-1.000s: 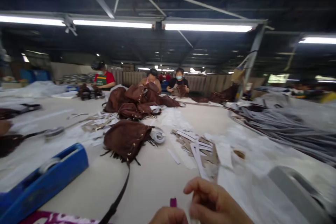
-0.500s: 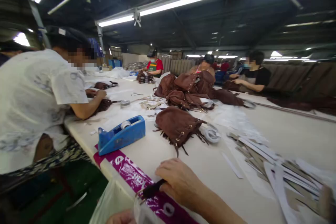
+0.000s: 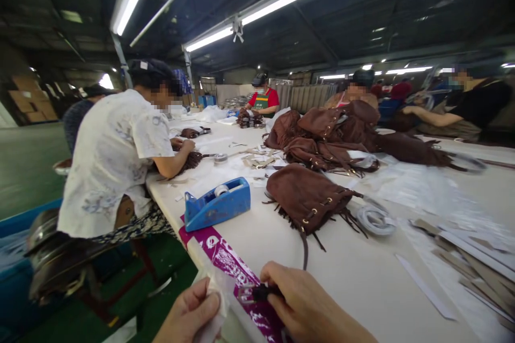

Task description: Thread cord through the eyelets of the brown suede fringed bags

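My left hand [image 3: 193, 308] pinches a thin white plastic wrap [image 3: 215, 284] at the table's near edge. Close to its right, my right hand [image 3: 300, 300] is closed around a small black strap piece with a metal buckle [image 3: 255, 293], held above a purple printed strip [image 3: 225, 257]. A brown fringed drawstring bag [image 3: 308, 195] lies beyond my right hand, its strap trailing toward that hand. Beside the bag is a wrapped pale coil [image 3: 376, 220]. The blue tape dispenser [image 3: 217, 203] stands on the strip's far end.
Brown bags [image 3: 322, 131] are heaped farther back. Cardboard and paper strips [image 3: 475, 257] lie at the right. A person in a white patterned shirt [image 3: 116, 155] leans over the left edge; other people work across the table [image 3: 350, 257].
The view has turned left, shifting the scene rightward. My left hand has come up into fuller view with the white wrap, and the buckle is now turned more sideways.
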Available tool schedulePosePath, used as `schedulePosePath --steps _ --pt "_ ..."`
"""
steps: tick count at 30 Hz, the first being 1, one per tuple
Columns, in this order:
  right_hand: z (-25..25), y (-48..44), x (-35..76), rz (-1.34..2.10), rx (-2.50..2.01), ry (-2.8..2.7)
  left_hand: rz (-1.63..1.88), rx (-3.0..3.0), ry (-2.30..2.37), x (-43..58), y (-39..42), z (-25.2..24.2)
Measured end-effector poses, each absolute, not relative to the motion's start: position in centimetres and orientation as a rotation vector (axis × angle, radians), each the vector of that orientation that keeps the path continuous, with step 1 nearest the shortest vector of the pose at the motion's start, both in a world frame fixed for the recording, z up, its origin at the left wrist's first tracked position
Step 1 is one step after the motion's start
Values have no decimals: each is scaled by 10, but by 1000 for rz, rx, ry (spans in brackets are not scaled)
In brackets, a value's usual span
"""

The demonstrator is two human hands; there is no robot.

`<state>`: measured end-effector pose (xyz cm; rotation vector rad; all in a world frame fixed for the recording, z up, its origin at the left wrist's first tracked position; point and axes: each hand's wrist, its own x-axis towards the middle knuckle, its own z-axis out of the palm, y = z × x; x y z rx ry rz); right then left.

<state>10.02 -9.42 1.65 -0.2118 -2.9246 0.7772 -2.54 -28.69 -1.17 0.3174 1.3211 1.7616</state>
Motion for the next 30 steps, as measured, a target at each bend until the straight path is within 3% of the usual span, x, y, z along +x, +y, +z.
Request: schedulePosePath --steps 5,10,18,30 --pt "20 -97 100 719 -34 -3023 1777 327 1312 -22 -282 -4" --pt "24 -101 104 592 -151 -3078 1714 431 1327 -21 -281 -15" --pt "58 -93 119 1255 -41 -2662 1657 643 1431 -17 -281 -5" --pt "55 -95 123 722 -103 -2871 1447 926 1674 -6 -265 -9"
